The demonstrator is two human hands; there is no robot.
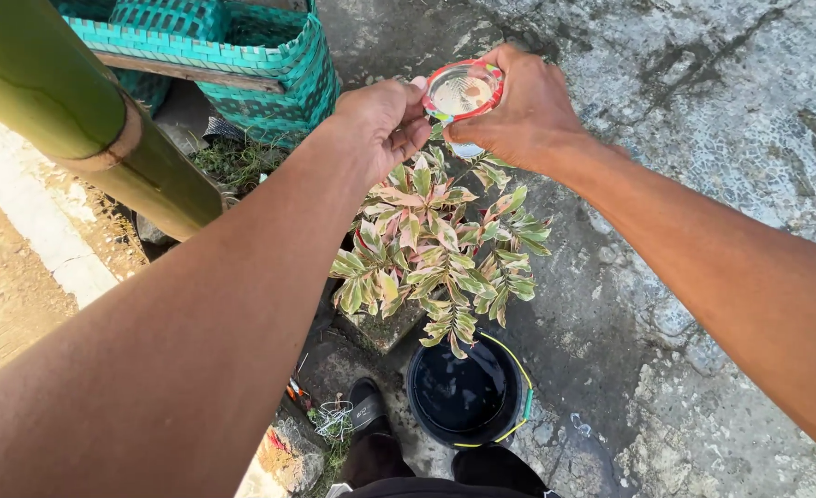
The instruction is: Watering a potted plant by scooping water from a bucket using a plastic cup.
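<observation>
While both arms stretch forward, the right hand point(526, 109) grips a small round cup point(463, 92) above the plant point(440, 249); the left hand point(385, 120) pinches its rim.

Both forearms are bare from elbow to wrist, with no sleeve, watch, bracelet or ring in view on the left hand point(382, 124) or the right hand point(521, 109). The fingernails are short and unpainted. Lower down, dark trousers point(426, 466) cover the legs, and a black shoe point(367, 404) covers one foot.
</observation>
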